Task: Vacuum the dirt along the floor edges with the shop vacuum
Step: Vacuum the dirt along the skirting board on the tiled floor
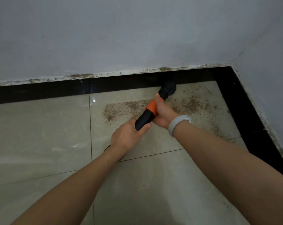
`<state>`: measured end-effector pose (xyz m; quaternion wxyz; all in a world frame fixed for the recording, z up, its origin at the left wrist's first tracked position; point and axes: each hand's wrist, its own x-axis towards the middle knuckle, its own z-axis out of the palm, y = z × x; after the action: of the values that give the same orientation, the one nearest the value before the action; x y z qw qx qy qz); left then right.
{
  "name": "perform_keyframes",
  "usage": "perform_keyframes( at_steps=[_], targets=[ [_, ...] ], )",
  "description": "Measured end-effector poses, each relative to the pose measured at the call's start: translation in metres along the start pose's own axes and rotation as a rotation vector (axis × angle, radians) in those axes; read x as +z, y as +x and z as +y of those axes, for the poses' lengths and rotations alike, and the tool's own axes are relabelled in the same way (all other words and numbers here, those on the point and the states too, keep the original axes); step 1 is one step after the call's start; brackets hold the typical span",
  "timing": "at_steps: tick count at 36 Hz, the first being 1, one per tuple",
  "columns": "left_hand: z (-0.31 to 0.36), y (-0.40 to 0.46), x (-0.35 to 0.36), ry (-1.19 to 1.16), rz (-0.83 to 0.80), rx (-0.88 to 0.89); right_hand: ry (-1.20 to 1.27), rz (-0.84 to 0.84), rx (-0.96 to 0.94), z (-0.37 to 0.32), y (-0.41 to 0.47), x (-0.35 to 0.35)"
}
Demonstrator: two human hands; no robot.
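1. Gripping wand (147,114): left hand (127,136) curled behind, right hand (161,113) wrapped ahead.
2. Pressing nozzle (168,88) against black border (121,82).
3. Risking scattering dirt (192,101) beside nozzle if swept quickly.

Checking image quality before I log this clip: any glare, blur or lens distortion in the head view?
Head view: dim, even light; small glare spots on the tiles; the wall's base bows from wide-angle distortion; the hands, right and left, and the nozzle look sharp; dirt reads clearly.
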<state>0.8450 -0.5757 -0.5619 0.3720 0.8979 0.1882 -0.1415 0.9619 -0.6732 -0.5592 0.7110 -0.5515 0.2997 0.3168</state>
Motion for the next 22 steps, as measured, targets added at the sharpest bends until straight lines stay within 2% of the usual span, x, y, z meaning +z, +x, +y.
perform_keyframes(
  at_steps=[5, 16, 22],
  targets=[
    [-0.034, -0.03, -0.02, 0.007, 0.085, -0.092, -0.054, -0.071, 0.012, 0.029, -0.018, 0.039],
    [-0.117, -0.099, -0.067, -0.15, 0.267, -0.24, -0.237, -0.256, 0.148, 0.101, -0.062, 0.132],
    [-0.142, -0.121, -0.076, -0.233, 0.3, -0.31, -0.35, -0.285, 0.17, 0.129, -0.076, 0.163]
  ],
)
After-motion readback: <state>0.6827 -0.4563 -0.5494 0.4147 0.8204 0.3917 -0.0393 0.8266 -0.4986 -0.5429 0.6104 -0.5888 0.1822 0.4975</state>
